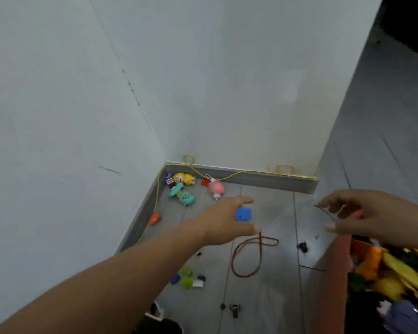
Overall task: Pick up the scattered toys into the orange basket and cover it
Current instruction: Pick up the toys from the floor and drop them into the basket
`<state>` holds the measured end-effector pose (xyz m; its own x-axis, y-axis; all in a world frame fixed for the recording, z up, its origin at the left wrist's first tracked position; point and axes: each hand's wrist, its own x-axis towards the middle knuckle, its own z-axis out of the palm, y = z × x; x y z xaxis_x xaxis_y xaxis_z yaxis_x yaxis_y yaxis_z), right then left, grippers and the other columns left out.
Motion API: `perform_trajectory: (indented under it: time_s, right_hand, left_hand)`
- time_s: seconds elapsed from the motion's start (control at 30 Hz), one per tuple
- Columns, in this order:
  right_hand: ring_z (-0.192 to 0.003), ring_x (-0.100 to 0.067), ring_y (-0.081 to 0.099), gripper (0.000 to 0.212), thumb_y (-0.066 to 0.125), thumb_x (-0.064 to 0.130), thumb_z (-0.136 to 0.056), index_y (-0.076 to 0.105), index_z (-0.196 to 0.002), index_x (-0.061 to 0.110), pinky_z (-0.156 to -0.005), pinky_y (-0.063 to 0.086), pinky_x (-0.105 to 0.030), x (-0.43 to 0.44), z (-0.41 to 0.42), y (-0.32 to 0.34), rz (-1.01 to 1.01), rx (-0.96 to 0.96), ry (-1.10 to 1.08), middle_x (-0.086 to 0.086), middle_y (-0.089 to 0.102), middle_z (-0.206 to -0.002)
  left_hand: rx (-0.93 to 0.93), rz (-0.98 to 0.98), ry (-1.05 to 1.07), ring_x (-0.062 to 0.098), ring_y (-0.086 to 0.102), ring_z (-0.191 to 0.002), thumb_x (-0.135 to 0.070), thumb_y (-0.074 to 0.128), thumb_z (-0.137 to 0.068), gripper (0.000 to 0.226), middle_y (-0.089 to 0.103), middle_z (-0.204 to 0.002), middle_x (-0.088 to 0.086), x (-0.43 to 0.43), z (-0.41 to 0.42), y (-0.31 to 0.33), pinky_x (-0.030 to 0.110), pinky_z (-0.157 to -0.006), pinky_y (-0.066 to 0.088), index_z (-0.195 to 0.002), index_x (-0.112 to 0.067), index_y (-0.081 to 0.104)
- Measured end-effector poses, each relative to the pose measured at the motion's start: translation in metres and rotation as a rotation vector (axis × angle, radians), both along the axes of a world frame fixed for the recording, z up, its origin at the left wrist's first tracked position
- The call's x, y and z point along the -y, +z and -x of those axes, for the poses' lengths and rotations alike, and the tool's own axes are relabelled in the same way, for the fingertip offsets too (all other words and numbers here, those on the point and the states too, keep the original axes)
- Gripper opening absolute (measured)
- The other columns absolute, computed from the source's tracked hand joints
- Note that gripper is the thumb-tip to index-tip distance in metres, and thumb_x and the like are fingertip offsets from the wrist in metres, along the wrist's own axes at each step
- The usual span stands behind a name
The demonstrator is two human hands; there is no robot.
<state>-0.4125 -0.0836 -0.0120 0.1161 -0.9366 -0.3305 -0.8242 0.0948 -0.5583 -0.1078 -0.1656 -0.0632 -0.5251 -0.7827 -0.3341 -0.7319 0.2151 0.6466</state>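
My left hand [223, 222] reaches forward over the grey floor with fingers and thumb spread. A small blue block [243, 214] shows in the gap between them, and I cannot tell whether it touches the hand. My right hand [364, 214] hovers loosely open above the orange basket [357, 246] at the lower right, which holds several toys. A yellow figure [184, 178], a pink figure [216, 188], a teal toy [182, 195], a red block [205, 182] and a small cube [170, 181] lie in the corner. An orange toy [155, 218] sits by the skirting.
A red cord loop [249, 256] lies on the floor beside green and blue small toys [188, 278], a black piece [302, 247] and a tiny dark car [234, 310]. White walls close the corner, and a yellow cable [229, 175] runs along the skirting.
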Motion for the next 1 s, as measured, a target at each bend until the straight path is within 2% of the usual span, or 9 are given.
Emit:
perform_trajectory:
  time_s: [0.1,0.23,0.33,0.4,0.53,0.63,0.8,0.9,1.0]
  right_hand:
    - [-0.113,-0.002,0.057,0.068,0.066,0.075,-0.073,0.045,-0.133,0.052,-0.095,0.05,-0.022,0.031,-0.078,-0.005,-0.14,-0.187,0.288,0.021,0.052,-0.128]
    - [-0.127,-0.019,0.051,0.09,0.072,0.066,-0.079,0.029,-0.153,0.037,-0.104,0.046,-0.035,0.075,-0.156,-0.044,-0.084,-0.384,0.467,0.006,0.043,-0.145]
    - [-0.134,-0.027,0.044,0.103,0.079,0.059,-0.076,0.021,-0.158,0.034,-0.106,0.045,-0.043,0.107,-0.193,-0.076,-0.033,-0.448,0.426,0.0,0.037,-0.151]
    - [-0.136,-0.031,0.043,0.111,0.083,0.055,-0.074,0.017,-0.16,0.032,-0.109,0.044,-0.046,0.123,-0.206,-0.098,-0.054,-0.423,0.328,-0.005,0.035,-0.154]
    - [-0.134,-0.034,0.046,0.113,0.086,0.052,-0.071,0.02,-0.159,0.029,-0.109,0.044,-0.043,0.132,-0.205,-0.144,-0.184,-0.348,0.12,-0.01,0.033,-0.153]
    - [-0.128,-0.031,0.05,0.109,0.086,0.047,-0.074,0.021,-0.159,0.03,-0.105,0.048,-0.04,0.124,-0.191,-0.18,-0.215,-0.434,0.048,-0.011,0.033,-0.151]
    - [-0.139,-0.035,0.038,0.118,0.084,0.036,-0.078,0.001,-0.161,0.035,-0.106,0.047,-0.043,0.129,-0.185,-0.214,-0.241,-0.531,0.026,-0.013,0.013,-0.163]
    - [-0.139,-0.036,0.037,0.121,0.086,0.034,-0.076,0.0,-0.16,0.038,-0.105,0.049,-0.043,0.139,-0.19,-0.226,-0.238,-0.509,0.032,-0.013,0.007,-0.164]
    - [-0.135,-0.035,0.041,0.124,0.09,0.038,-0.068,0.006,-0.159,0.038,-0.104,0.05,-0.044,0.15,-0.192,-0.232,-0.208,-0.489,0.035,-0.011,0.017,-0.159]
  left_hand:
    - [0.168,-0.011,0.098,0.019,0.036,-0.147,-0.055,0.074,-0.085,0.087,0.031,-0.164,-0.002,0.014,-0.072,-0.009,0.034,-0.117,0.032,-0.158,-0.04,0.027]
    - [0.095,-0.019,0.349,0.017,0.032,-0.148,-0.053,0.079,-0.081,0.094,0.029,-0.165,-0.001,0.016,-0.14,-0.039,0.037,-0.12,0.031,-0.158,-0.035,0.028]
    - [0.121,-0.043,0.397,0.019,0.022,-0.153,-0.054,0.081,-0.079,0.103,0.015,-0.169,0.004,0.014,-0.169,-0.068,0.035,-0.122,0.026,-0.16,-0.036,0.02]
    - [0.13,-0.081,0.379,0.019,0.015,-0.155,-0.054,0.081,-0.078,0.108,0.004,-0.171,0.003,0.013,-0.178,-0.085,0.036,-0.123,0.023,-0.161,-0.037,0.014]
    - [0.156,-0.086,0.355,0.021,0.011,-0.156,-0.058,0.084,-0.071,0.116,0.005,-0.17,0.0,0.022,-0.186,-0.113,0.042,-0.124,0.024,-0.16,-0.042,0.013]
    - [0.292,-0.105,0.181,0.025,0.012,-0.155,-0.056,0.088,-0.065,0.124,0.002,-0.17,0.0,0.022,-0.182,-0.13,0.045,-0.122,0.028,-0.158,-0.049,0.006]
    - [0.611,-0.037,-0.385,0.035,0.009,-0.154,-0.03,0.093,-0.067,0.134,-0.02,-0.169,0.002,0.003,-0.168,-0.16,0.053,-0.115,0.037,-0.154,-0.057,-0.004]
    - [0.645,0.0,-0.538,0.039,0.019,-0.149,-0.017,0.088,-0.074,0.126,-0.023,-0.168,0.003,0.004,-0.163,-0.172,0.052,-0.109,0.043,-0.155,-0.056,-0.001]
    - [0.594,0.07,-0.596,0.039,0.028,-0.142,-0.013,0.081,-0.08,0.113,-0.009,-0.169,0.004,0.011,-0.158,-0.181,0.051,-0.104,0.047,-0.158,-0.051,0.008]
